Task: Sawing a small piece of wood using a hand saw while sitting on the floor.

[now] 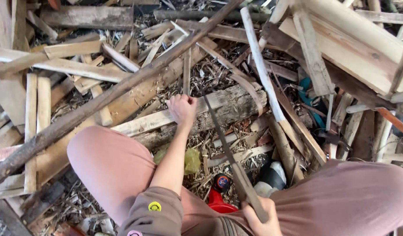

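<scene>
My left hand (182, 109) is closed around the lower end of a thin wooden slat (186, 72), which stands upright on a weathered log (238, 102). My right hand (259, 218), low between my knees, grips the handle of a long dark blade (225, 146). The blade runs up and to the left, and its tip reaches the log just right of my left hand. Whether the edge touches the slat cannot be made out.
Wood offcuts, planks and shavings cover the ground. A long dark pole (101, 100) crosses diagonally at left, and a pale stick (262, 74) leans at right. A pale wooden frame (354, 43) sits top right. Between my legs lie a red object (219, 204) and a yellow-green bag (192, 159).
</scene>
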